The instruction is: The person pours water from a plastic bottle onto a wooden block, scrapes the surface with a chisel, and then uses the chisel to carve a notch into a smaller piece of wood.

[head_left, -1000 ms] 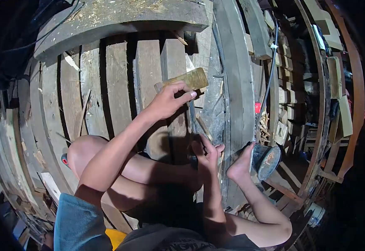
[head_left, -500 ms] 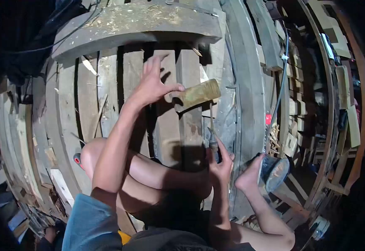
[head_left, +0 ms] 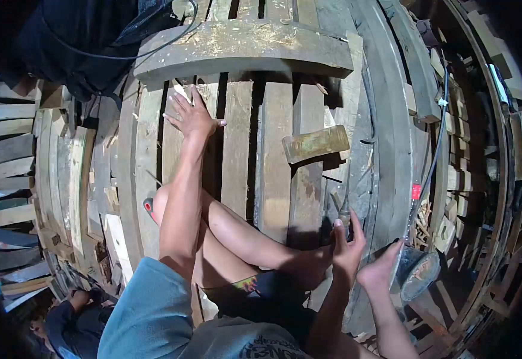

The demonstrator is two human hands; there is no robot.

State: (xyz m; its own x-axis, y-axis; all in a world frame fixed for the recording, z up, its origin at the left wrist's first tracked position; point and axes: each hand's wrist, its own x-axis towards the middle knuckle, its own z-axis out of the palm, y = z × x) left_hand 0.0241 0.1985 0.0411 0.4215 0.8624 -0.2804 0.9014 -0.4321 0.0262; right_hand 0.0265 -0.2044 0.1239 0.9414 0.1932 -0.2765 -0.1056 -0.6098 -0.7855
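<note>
My left hand [head_left: 194, 116] is open over the wooden slats [head_left: 237, 143], fingers spread, with nothing in it. A light wood splinter [head_left: 180, 91] lies beside its fingertips. My right hand [head_left: 348, 242] is closed around the handle of a thin pointed tool [head_left: 346, 209], whose shaft points away from me. A brownish, curved block [head_left: 316, 144] rests across the slats, just beyond the tool and apart from both hands.
A thick beam [head_left: 243, 48] strewn with shavings lies across the slats at the far side. A round container [head_left: 420, 275] stands by my foot at right. Dark cloth [head_left: 75, 48] hangs at upper left. Another person [head_left: 72, 317] is at lower left.
My left hand has moved left, away from the brownish block. The view has shifted, so the beam and slats appear further right. The tool is still in my right hand.
</note>
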